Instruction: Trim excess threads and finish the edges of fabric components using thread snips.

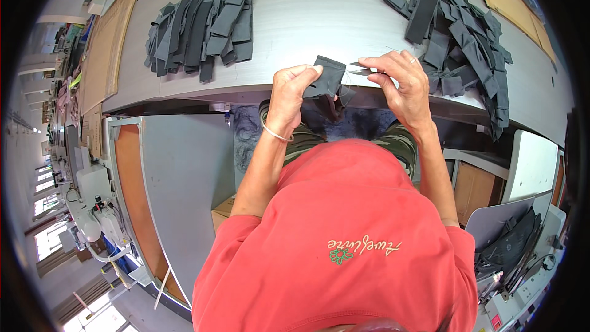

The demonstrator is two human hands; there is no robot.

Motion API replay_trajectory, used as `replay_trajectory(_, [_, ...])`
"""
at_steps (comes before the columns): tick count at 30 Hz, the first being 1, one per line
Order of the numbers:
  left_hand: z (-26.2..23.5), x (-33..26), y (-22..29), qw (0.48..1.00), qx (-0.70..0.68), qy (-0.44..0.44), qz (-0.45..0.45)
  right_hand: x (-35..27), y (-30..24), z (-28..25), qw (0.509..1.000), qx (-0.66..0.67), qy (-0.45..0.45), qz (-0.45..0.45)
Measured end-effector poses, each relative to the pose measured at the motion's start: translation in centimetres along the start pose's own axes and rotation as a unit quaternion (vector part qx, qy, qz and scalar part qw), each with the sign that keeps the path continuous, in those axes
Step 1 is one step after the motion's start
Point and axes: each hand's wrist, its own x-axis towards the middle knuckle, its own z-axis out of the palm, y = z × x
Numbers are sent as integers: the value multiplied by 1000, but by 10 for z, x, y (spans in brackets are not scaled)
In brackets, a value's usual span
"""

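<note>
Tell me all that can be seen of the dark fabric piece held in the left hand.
The dark fabric piece is a small, dark grey strip that looks like soft woven cloth, folded or doubled over. The left hand pinches its left edge, holding it just above the front edge of the grey table. Its lower end hangs loose and crumpled. The right hand brings a small thread snip to its right side; thin threads trail from it.

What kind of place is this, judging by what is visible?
Probably a garment workshop: stacks of dark fabric pieces on a long grey table, sewing machines along the left, and thread snips in the right hand.
</note>
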Motion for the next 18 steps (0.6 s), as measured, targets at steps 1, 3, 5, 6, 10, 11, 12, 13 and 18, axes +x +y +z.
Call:
replay_trajectory(1, [1,0,0,1000,-1,2,4,0,-1,1,1000,11,3,-12])
replay_trajectory(3, [2,0,0,1000,-1,4,7,-1,-3,3,1000,7,1,-13])
replay_trajectory(5, [5,-2,3,1000,-11,-5,1,0,-3,4,1000,3,-2,-14])
replay_trajectory(6, [7,-3,5,1000,-11,-6,1,0,-3,4,1000,-6,1,-19])
replay_trajectory(10, [10,-5,9,999,-24,-8,-21,0,-6,5,999,-35,10,-25])
replay_trajectory(11, [10,-5,9,999,-29,-12,-21,0,-6,6,999,-34,10,-25])
replay_trajectory(12, [10,-5,9,999,-29,-12,-21,0,-6,6,999,-43,13,-29])
replay_trajectory(13, [11,-6,9,999,-34,-11,-26,0,-7,6,998,-52,16,-33])
replay_trajectory(18, [10,-8,12,998,-40,-31,-47,-1,-2,5,999,-24,33,-1])
